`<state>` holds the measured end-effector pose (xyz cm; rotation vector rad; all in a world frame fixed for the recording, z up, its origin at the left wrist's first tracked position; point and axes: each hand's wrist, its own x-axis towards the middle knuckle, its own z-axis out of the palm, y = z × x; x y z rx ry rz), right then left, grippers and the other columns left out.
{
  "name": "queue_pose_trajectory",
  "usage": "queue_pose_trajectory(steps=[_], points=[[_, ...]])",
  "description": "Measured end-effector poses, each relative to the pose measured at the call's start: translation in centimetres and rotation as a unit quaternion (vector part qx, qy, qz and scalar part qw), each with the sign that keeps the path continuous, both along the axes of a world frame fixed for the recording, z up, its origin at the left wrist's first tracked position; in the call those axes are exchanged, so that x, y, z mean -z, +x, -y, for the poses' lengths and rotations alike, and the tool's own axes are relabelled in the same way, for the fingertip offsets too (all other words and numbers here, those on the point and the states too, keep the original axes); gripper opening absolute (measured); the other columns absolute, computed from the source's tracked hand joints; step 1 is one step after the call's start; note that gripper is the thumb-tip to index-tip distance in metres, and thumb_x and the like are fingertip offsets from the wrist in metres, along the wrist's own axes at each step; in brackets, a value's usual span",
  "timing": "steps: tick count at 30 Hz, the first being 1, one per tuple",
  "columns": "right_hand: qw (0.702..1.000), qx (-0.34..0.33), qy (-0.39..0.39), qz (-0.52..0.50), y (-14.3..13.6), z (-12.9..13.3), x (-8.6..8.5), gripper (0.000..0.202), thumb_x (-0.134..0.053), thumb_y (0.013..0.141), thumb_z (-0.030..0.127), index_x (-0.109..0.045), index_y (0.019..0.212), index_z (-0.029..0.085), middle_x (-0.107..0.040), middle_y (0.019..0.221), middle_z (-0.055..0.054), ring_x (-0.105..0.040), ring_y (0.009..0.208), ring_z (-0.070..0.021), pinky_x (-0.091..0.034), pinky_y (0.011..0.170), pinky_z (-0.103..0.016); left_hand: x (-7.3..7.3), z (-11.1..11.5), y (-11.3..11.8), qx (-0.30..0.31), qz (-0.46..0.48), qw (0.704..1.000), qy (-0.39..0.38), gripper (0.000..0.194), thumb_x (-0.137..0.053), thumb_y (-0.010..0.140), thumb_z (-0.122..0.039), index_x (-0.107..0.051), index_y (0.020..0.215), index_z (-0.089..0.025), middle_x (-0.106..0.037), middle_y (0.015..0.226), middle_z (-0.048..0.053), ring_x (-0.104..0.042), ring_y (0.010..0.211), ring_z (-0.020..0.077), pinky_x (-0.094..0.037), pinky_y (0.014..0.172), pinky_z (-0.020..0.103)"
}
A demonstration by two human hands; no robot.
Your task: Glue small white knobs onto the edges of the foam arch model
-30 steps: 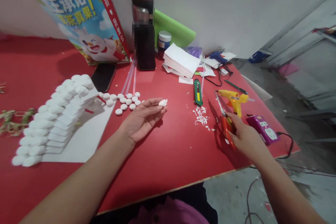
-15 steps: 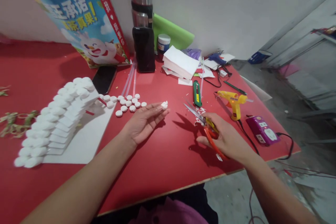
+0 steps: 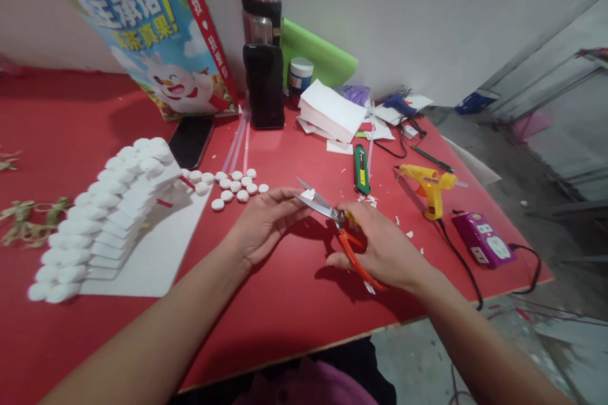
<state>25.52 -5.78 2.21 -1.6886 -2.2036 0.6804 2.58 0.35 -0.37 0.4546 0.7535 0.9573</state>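
Observation:
Between the fingertips of my left hand [image 3: 268, 221] is a small white piece [image 3: 308, 194]. My right hand [image 3: 380, 243] grips scissors [image 3: 352, 253] with orange and yellow handles. Their blades are parted around the white piece, close to my left fingertips. Small white scraps [image 3: 373, 200] lie on the red table beyond my right hand, near a green cutter [image 3: 361, 169]. Several round white discs [image 3: 235, 186] lie to the left of my left fingers. Farther left, a curved stepped model [image 3: 102, 221] edged with white discs stands on a white board [image 3: 156, 266].
A yellow glue gun [image 3: 430, 188] and a purple power box [image 3: 483, 240] with cables are at the right. Behind stand a phone [image 3: 265, 85], a metal flask [image 3: 260, 6], a jar [image 3: 300, 78] and stacked white sheets [image 3: 332, 111]. A printed box [image 3: 156, 38] stands back left.
My right hand has moved left with the scissors, bringing the blades around the white piece. White scraps now show on the table right of my right hand. The view has shifted slightly.

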Motion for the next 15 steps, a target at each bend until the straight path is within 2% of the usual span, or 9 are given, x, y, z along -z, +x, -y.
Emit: queue_pose_trajectory(steps=[9,15], points=[[1.0,0.007,-0.006,0.002,-0.4,-0.1,-0.5,0.062,-0.08,0.084,0.065,-0.059,0.126,0.024,-0.07,0.115,-0.012,-0.071,0.094,-0.0297,-0.055,0.077,-0.04,-0.1,0.1,0.1,-0.006,0.01,1.0,0.004,0.02,-0.094,0.068,-0.004,-0.081,0.081,-0.01,-0.08,0.085,0.007,-0.076,0.085,0.0161,-0.064,0.093,0.03],[1.0,-0.001,-0.003,0.024,-0.6,-0.1,0.6,0.06,-0.072,0.092,0.067,-0.059,0.128,0.021,-0.071,0.106,-0.011,-0.07,0.085,-0.0288,-0.053,0.074,-0.04,-0.1,0.2,0.3,-0.012,0.013,1.0,-0.004,0.02,-0.095,0.065,-0.004,-0.08,0.078,-0.01,-0.08,0.081,0.006,-0.076,0.08,0.0146,-0.065,0.084,0.024]])
